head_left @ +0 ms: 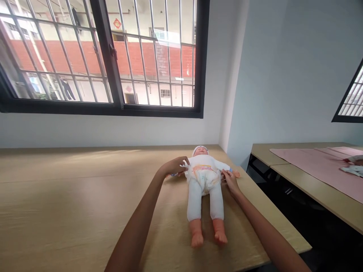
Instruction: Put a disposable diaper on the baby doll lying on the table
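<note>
A baby doll (217,200) in a white outfit and white cap lies on its back on the wooden table, its feet pointing towards me. Around its hips is a white diaper (204,175) with a coloured print across the waist. My left hand (177,166) is at the diaper's left side, its fingers bent and closed on the edge by the doll's waist. On the other side, my right hand (230,180) pinches the diaper's right edge, close to the doll's arm. The fingertips of both hands are partly hidden.
The wooden table (70,211) stretches left below a barred window (153,56). Its right edge runs close to the doll. Past a dark gap stands another table (261,153) with a pink cloth (309,166) and part of another doll (356,160) at the far right.
</note>
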A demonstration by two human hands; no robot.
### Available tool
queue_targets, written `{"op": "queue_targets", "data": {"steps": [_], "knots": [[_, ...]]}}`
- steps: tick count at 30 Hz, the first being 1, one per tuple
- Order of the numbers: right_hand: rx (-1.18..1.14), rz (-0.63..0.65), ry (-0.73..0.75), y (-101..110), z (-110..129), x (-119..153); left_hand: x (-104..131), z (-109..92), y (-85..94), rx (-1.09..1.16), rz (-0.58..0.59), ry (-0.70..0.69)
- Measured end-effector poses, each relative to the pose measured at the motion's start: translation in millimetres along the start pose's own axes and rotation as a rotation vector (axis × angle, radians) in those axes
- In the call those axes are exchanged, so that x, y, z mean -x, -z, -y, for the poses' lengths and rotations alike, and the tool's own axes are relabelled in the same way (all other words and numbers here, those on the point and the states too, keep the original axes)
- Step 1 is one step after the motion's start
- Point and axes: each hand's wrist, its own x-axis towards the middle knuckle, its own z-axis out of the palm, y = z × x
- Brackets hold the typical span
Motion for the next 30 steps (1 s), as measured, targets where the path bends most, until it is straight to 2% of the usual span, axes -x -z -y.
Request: {"op": "queue_targets", "data": {"steps": [3, 5, 9, 12, 15, 17, 20, 23, 30], "knots": [[0.158, -0.060, 0.222, -5.7, 16.8, 9.6, -1.9, -2.8, -4.3, 0.023, 0.012, -0.011], [0.296, -0.038, 0.412, -9.9, 29.7, 19.0, -3.5, -3.5, -7.0, 0.043, -0.013, -0.019], [0.526, 0.147, 0.700, -19.3, 55.9, 37.9, -6.5, 0.7, -8.5, 0.125, -0.089, -0.041], [0.686, 0.303, 0.798, -36.2, 77.0, 48.2, -8.8, 7.9, -6.3, 0.149, -0.073, -0.033], [0.800, 0.478, 0.830, -66.1, 94.5, 52.9, -11.0, 14.7, -3.9, 0.157, -0.046, -0.037], [0.891, 0.543, 0.829, -87.2, 100.8, 50.8, -12.0, 17.7, -2.9, 0.158, -0.044, -0.036], [1.029, 0.597, 0.656, -108.1, 103.7, 39.2, -12.7, 20.2, -1.5, 0.148, -0.053, -0.022], [1.091, 0.660, 0.501, -114.1, 105.5, 23.1, -13.1, 22.1, -0.2, 0.157, -0.055, -0.018], [1.127, 0.797, 0.468, -120.9, 102.4, 9.8, -15.6, 23.0, -2.4, 0.246, -0.001, -0.075]]}}
